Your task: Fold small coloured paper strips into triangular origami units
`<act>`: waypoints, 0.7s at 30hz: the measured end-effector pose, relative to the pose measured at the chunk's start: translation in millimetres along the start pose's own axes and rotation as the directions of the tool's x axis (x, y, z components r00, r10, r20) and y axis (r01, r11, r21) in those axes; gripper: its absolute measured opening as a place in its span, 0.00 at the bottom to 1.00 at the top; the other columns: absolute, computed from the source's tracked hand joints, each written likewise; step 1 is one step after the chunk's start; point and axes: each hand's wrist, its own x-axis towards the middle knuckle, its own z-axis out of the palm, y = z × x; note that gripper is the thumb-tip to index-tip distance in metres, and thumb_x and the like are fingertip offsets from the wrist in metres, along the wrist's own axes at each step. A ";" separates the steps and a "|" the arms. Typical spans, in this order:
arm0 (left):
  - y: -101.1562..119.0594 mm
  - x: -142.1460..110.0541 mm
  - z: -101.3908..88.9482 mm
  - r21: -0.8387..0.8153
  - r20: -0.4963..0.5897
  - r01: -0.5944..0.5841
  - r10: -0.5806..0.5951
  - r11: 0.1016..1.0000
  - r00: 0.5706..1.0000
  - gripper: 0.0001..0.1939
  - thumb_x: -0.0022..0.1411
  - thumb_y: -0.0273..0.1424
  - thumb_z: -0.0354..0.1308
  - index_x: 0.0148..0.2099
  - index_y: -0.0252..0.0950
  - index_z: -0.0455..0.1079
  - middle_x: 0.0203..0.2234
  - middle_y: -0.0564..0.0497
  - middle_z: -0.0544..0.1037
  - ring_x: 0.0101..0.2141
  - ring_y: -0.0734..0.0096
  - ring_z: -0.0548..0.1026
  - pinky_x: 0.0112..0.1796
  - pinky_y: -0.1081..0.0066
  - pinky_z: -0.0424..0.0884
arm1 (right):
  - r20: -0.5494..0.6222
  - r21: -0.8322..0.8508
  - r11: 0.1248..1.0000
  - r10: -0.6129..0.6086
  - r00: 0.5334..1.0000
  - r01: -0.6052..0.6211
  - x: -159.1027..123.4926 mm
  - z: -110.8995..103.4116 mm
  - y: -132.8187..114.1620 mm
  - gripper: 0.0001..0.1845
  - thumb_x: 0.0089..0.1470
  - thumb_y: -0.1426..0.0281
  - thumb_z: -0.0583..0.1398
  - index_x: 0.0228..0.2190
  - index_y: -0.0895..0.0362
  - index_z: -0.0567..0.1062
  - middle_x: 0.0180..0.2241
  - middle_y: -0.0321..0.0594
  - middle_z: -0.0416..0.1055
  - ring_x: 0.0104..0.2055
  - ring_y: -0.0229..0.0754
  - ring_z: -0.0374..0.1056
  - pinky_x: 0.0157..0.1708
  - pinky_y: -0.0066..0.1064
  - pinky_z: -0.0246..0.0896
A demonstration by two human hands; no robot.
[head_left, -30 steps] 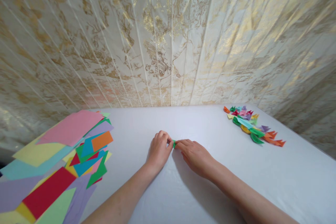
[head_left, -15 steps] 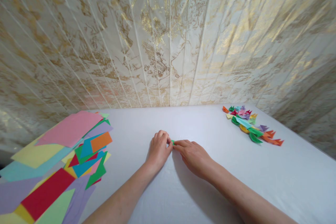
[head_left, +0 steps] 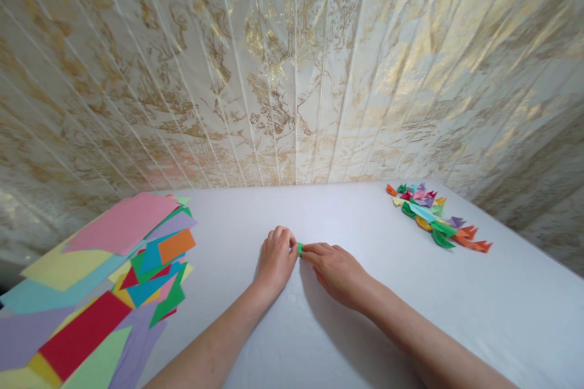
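A small piece of green paper point(head_left: 300, 249) lies between my fingertips at the middle of the white table point(head_left: 347, 213). My left hand point(head_left: 277, 258) is closed, with its thumb and fingers pinching the paper's left side. From the right, my right hand point(head_left: 335, 267) presses its fingertips together on the other side of the same piece. Most of the paper is covered by my fingers, so its folded shape cannot be made out.
Loose coloured paper sheets, with a large pink sheet point(head_left: 123, 222) and a red sheet point(head_left: 85, 334), spread over the left side. An orange paper piece point(head_left: 177, 246) tops smaller ones. Folded paper shapes point(head_left: 424, 213) cluster at the back right. A gold-patterned curtain point(head_left: 274, 73) hangs behind.
Slightly more of the green paper shows between my fingertips. Both hands stay in nearly the same place, with only small finger movement.
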 end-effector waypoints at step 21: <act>28.5 -38.6 -18.8 0.293 0.228 -0.163 0.097 0.942 0.969 0.21 0.65 0.21 0.43 0.56 0.37 0.67 0.51 0.43 0.74 0.52 0.56 0.70 0.53 0.55 0.66 | -0.121 0.257 0.960 -0.078 0.990 0.107 6.8 -2.0 23.1 0.24 0.54 0.83 0.50 0.45 0.55 0.77 0.49 0.41 0.74 0.51 0.42 0.68 0.53 0.33 0.60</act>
